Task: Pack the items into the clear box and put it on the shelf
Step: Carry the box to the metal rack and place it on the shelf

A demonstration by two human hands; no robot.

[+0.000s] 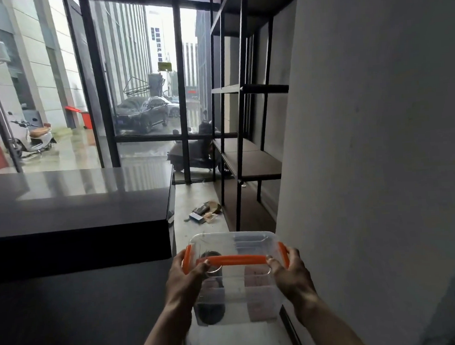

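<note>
I carry the clear box in front of me, low in the head view, in the air above the floor. It has a clear lid with orange clips on its near and side edges. Dark items show dimly through its walls. My left hand grips the box's left side at the orange clip. My right hand grips its right side. The black metal shelf with dark wooden boards stands ahead on the right, beyond the box.
A dark counter fills the left. A grey wall closes the right side. A narrow floor passage runs between them toward the shelf and window, with some litter on the floor near the shelf's foot.
</note>
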